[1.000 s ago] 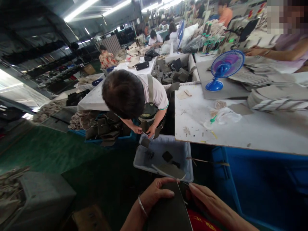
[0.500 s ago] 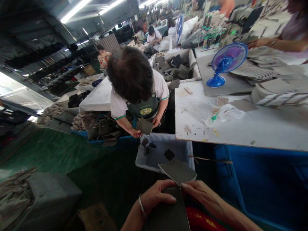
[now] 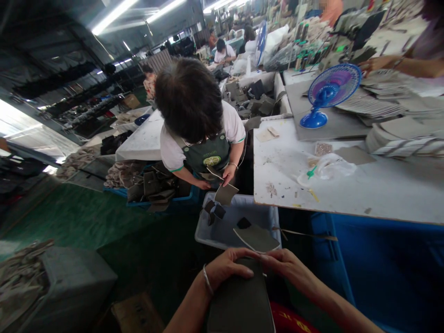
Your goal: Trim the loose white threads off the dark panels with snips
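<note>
A dark pad (image 3: 239, 300) of flat material lies at the bottom middle of the view, just in front of the person, its far edge held between both hands. The left hand (image 3: 225, 270) is closed on that edge, fingers curled over the top and thumb pressed flat on the pad's face, with a thin bracelet (image 3: 207, 280) on the wrist. The right hand (image 3: 287, 268) comes in from the other side, its fingertips pinched together at the near edge of a grey sheet (image 3: 256, 238) that sticks up and away from the pad, slightly curved. Just beyond the sheet a pale plastic bin (image 3: 267, 222) stands on the green floor with a few dark scraps in it. A co-worker in a white shirt and green apron bends over the bin's far side, holding a grey piece (image 3: 226, 193) in both hands above it. To the right is a white table (image 3: 364, 189) on a blue base; on it lie a crumpled plastic bag (image 3: 329, 166) and, further back, a blue desk fan (image 3: 329, 92) beside fanned stacks of grey sheets.
</note>
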The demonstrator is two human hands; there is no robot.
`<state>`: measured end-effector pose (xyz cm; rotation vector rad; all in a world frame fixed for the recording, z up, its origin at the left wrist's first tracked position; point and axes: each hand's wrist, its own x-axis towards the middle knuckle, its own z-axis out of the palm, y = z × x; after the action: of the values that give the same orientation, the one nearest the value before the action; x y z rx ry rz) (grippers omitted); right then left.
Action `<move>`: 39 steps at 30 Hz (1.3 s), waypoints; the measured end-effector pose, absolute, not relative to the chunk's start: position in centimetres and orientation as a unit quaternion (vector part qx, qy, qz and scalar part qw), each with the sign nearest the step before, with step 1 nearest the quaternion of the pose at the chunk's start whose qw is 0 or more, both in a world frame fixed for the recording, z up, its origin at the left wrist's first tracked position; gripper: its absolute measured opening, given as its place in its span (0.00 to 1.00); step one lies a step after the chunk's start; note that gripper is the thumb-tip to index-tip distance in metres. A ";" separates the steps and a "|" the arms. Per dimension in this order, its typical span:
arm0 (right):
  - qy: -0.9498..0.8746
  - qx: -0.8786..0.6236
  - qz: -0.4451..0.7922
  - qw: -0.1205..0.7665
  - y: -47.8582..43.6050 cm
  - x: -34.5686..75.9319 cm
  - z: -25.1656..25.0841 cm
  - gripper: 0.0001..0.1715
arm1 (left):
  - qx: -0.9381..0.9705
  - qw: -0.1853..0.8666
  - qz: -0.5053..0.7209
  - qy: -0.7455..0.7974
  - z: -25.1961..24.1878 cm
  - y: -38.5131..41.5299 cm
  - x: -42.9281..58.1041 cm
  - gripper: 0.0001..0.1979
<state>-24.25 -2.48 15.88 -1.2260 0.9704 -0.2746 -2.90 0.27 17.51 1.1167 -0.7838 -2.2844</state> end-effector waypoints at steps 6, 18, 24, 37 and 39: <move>0.435 -0.488 -0.188 0.733 -2.8 -23.5 15.6 0.28 | 0.481 0.291 -0.772 -0.296 16.2 -0.5 -3.3 0.22; 0.410 -0.383 -0.160 0.812 -1.6 -21.9 20.2 0.19 | 0.407 0.381 -0.751 -0.354 11.3 3.8 -1.7 0.23; 0.427 -0.407 -0.127 0.798 -1.6 -21.5 22.5 0.18 | 0.438 0.384 -0.688 -0.433 9.1 5.5 -0.7 0.35; 0.499 -0.379 -0.154 0.764 -4.9 -25.2 19.5 0.18 | 0.479 0.376 -0.713 -0.349 8.4 8.4 -2.4 0.20; 0.510 -0.463 -0.123 0.714 -6.0 -26.4 17.1 0.23 | 0.457 0.366 -0.747 -0.316 9.9 8.1 -1.5 0.21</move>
<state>-26.37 -5.98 17.11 -1.0257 1.1304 -0.2731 -1.45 8.09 9.93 1.1744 -0.8134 -1.9193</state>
